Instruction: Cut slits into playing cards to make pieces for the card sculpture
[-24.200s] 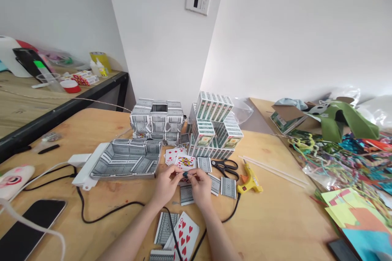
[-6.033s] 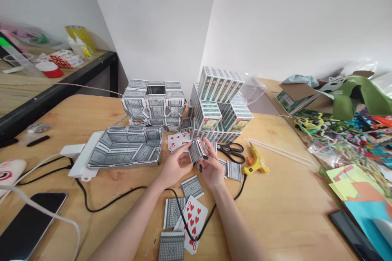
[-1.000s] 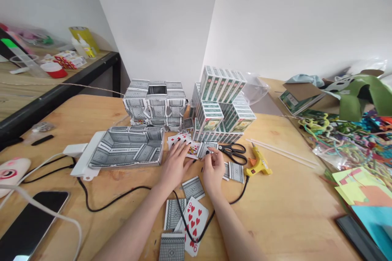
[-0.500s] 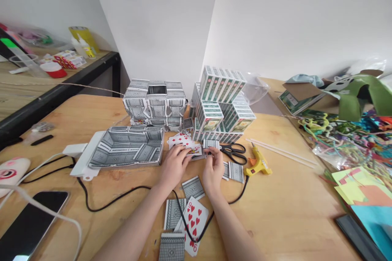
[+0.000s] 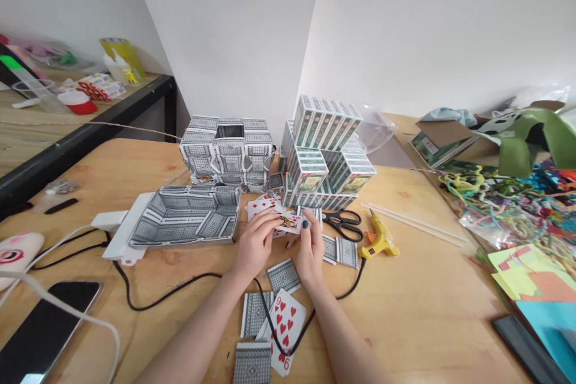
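Observation:
A face playing card [image 5: 290,224] is pinched between my two hands in the middle of the table. My left hand [image 5: 257,242] grips its left side, fingers bent over the top. At its right edge, the thumb and fingers of my right hand [image 5: 310,247] close on it. Loose red-suit playing cards [image 5: 261,205] lie just beyond my left fingers. Folded cards with grey patterned backs [image 5: 284,276] and a nine of hearts [image 5: 286,325] lie between my forearms. Left of my hands stands an open tray made of cards [image 5: 189,219].
Behind are a hollow block built of cards [image 5: 227,153] and stacked card boxes [image 5: 328,126]. Black scissors [image 5: 344,223] and a yellow glue gun [image 5: 378,239] lie right, its black cord [image 5: 180,284] crossing the table. A phone [image 5: 49,324] lies front left.
The face card has been lifted off the table and tilted up. My right hand has moved slightly left and turned, its thumb now on the card.

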Action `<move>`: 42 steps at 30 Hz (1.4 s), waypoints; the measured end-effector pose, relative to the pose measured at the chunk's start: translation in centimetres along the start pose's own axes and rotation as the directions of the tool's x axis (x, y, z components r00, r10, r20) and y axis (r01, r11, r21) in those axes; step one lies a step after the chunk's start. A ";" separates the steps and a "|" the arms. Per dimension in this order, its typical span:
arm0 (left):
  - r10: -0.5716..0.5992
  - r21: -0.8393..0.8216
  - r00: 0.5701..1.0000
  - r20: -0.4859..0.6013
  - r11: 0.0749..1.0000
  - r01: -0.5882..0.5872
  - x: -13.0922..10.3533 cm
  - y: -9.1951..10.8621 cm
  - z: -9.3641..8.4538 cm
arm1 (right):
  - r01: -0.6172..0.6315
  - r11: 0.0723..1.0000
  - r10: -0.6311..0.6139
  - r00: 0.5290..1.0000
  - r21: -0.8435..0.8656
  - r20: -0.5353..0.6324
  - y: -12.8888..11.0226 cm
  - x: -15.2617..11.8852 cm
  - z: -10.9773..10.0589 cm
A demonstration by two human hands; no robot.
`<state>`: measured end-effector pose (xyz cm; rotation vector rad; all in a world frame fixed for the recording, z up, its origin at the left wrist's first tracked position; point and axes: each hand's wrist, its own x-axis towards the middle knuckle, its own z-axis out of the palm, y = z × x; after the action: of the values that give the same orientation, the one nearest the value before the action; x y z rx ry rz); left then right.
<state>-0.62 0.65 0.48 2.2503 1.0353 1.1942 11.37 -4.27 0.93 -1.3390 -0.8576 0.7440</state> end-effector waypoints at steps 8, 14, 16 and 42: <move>-0.141 0.060 0.974 0.177 0.989 0.132 -0.4 -0.2 0.6 | -0.049 0.995 0.034 0.986 -0.087 -0.162 0.3 0.4 -0.3; -0.171 0.137 0.959 0.227 0.980 0.142 -0.8 -0.6 1.0 | -0.068 0.998 0.063 0.968 -0.013 -0.244 0.8 0.8 -0.4; -0.164 0.132 0.964 0.207 0.981 0.139 -0.7 -0.5 1.0 | -0.067 0.998 0.064 0.967 -0.006 -0.246 0.9 0.9 -0.3; -0.146 0.157 0.986 -0.078 0.975 0.157 0.2 0.8 0.2 | -0.075 0.996 0.058 0.955 -0.049 -0.291 0.9 1.2 -0.5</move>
<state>-0.10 0.26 0.96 2.2174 1.3495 1.1635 12.40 -3.42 0.18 -1.4928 -0.6066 0.5587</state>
